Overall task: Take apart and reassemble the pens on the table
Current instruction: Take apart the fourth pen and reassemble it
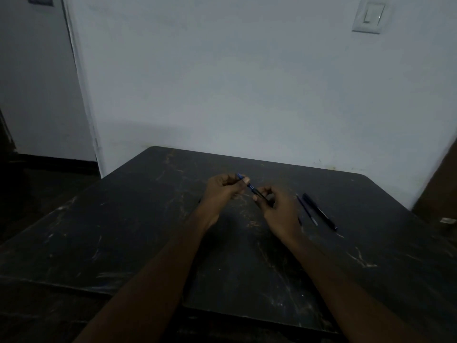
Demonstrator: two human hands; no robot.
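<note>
blue pen [250,186] btwn hands, L hand [223,188] & R hand [277,206] both pinching it

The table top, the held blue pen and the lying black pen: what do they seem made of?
Table top: dark, matte, likely laminate or painted board; pale scratches expose a lighter layer. Black pen: probably plastic, smooth with a faint sheen. Blue pen: likely plastic too, but it is small and dimly lit, so this stays uncertain.
</note>
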